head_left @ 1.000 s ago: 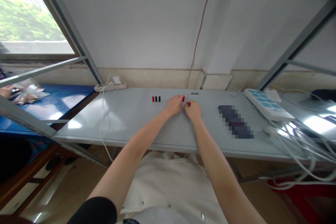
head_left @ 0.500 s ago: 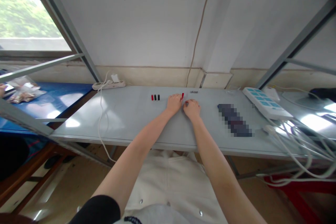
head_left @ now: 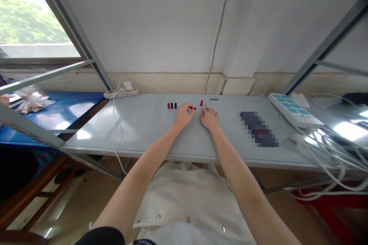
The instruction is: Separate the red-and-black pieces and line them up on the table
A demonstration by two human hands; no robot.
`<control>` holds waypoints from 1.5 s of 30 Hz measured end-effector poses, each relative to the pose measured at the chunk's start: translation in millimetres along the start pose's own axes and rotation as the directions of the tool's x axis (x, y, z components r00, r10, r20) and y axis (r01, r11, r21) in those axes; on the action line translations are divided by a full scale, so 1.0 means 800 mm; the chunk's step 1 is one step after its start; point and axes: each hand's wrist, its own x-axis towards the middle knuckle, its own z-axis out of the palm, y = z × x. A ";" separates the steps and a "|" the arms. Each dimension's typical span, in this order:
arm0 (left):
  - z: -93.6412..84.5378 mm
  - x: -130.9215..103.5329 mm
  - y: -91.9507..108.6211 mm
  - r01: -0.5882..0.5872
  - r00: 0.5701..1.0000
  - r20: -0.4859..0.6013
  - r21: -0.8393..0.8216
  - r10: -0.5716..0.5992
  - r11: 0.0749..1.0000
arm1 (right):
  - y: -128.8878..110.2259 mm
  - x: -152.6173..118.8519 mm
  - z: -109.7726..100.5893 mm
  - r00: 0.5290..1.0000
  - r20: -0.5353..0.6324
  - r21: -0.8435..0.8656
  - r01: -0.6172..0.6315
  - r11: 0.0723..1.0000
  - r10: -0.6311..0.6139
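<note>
My left hand (head_left: 184, 115) is closed in a pinch on a small red cylinder (head_left: 194, 108), held sideways just above the grey table. Right of it, my right hand (head_left: 209, 118) rests palm down with its fingers apart on the tabletop; I see nothing in it. Beyond the gap between the hands stands another red cylinder (head_left: 201, 103). To the left, a red cylinder (head_left: 168, 106) and two black cylinders (head_left: 173, 105) form a short row. Several tiny dark pieces (head_left: 214, 99) lie lined up behind my right hand, too small to name.
A blurred-out dark flat object (head_left: 258, 130) lies on the table (head_left: 143, 134) at right. Beyond it are a large power strip (head_left: 294, 110) and tangled white cables (head_left: 339, 160). A smaller power strip (head_left: 122, 92) with a trailing cord is at left. Metal posts flank the table.
My left hand has moved left, away from my right hand, with a red cylinder in its pinch. The standing red cylinder is now uncovered. My right hand's fingers have spread on the table.
</note>
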 end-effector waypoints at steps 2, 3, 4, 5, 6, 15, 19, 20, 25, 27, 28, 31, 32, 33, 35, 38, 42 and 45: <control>-0.001 -0.005 -0.003 0.010 1.000 -0.005 -0.048 -0.010 0.999 | 0.000 0.000 0.000 1.000 0.010 -0.015 -0.002 1.000 0.002; -0.002 -0.007 -0.003 0.017 1.000 -0.007 -0.077 -0.018 0.997 | -0.001 0.000 0.000 1.000 0.012 -0.023 -0.001 1.000 0.002; -0.003 -0.008 -0.004 0.021 1.000 -0.010 -0.107 -0.022 0.994 | -0.001 -0.001 -0.001 1.000 0.012 -0.031 -0.001 1.000 0.002; -0.004 -0.008 -0.004 0.019 1.000 -0.017 -0.134 -0.022 0.991 | -0.001 -0.001 -0.001 1.000 0.013 -0.039 -0.001 0.999 0.002; -0.005 -0.008 -0.004 0.013 1.000 -0.025 -0.154 -0.017 0.988 | -0.001 -0.001 -0.001 1.000 0.014 -0.047 -0.004 0.999 0.004; -0.014 -0.008 -0.004 0.009 0.996 -0.080 -0.196 -0.025 0.980 | -0.002 -0.002 0.003 1.000 0.010 -0.093 0.005 0.996 -0.004; -0.014 -0.009 -0.003 0.028 0.996 -0.077 -0.222 -0.047 0.975 | -0.002 -0.001 0.003 1.000 0.013 -0.089 0.008 0.996 -0.007; -0.014 -0.009 -0.002 0.034 0.995 -0.083 -0.229 -0.054 0.973 | -0.002 -0.001 0.003 1.000 0.014 -0.088 0.009 0.996 -0.007; -0.015 -0.008 -0.003 0.066 0.987 -0.123 -0.280 -0.104 0.958 | 0.000 -0.001 0.004 1.000 0.015 -0.082 0.019 0.996 -0.018; -0.015 -0.007 -0.005 0.089 0.981 -0.135 -0.312 -0.137 0.946 | 0.000 -0.002 0.003 0.999 0.003 -0.071 0.036 0.997 -0.036; -0.015 -0.006 -0.005 0.102 0.978 -0.141 -0.332 -0.156 0.938 | -0.001 -0.003 0.003 0.999 -0.007 -0.062 0.050 0.997 -0.051; -0.015 -0.005 -0.007 0.125 0.965 -0.167 -0.388 -0.203 0.913 | -0.006 -0.004 0.000 0.990 -0.085 -0.015 0.114 0.993 -0.115; -0.015 -0.004 -0.008 0.129 0.961 -0.174 -0.406 -0.216 0.904 | -0.007 -0.003 -0.001 0.981 -0.128 0.014 0.146 0.989 -0.144; -0.014 -0.004 -0.009 0.132 0.957 -0.180 -0.426 -0.226 0.895 | -0.009 -0.002 -0.002 0.968 -0.180 0.051 0.184 0.982 -0.172; -0.013 -0.003 -0.011 0.143 0.950 -0.182 -0.468 -0.253 0.872 | -0.011 0.002 -0.004 0.928 -0.306 0.148 0.269 0.952 -0.215; -0.011 -0.002 -0.014 0.171 0.941 -0.166 -0.523 -0.296 0.835 | -0.011 0.009 -0.007 0.858 -0.485 0.316 0.352 0.881 -0.169; -0.007 -0.001 -0.018 0.175 0.937 -0.157 -0.562 -0.312 0.808 | -0.010 0.012 -0.010 0.846 -0.533 0.499 0.313 0.808 0.002; -0.005 -0.001 -0.021 0.175 0.936 -0.157 -0.571 -0.316 0.802 | -0.011 0.011 -0.012 0.872 -0.484 0.579 0.262 0.772 0.067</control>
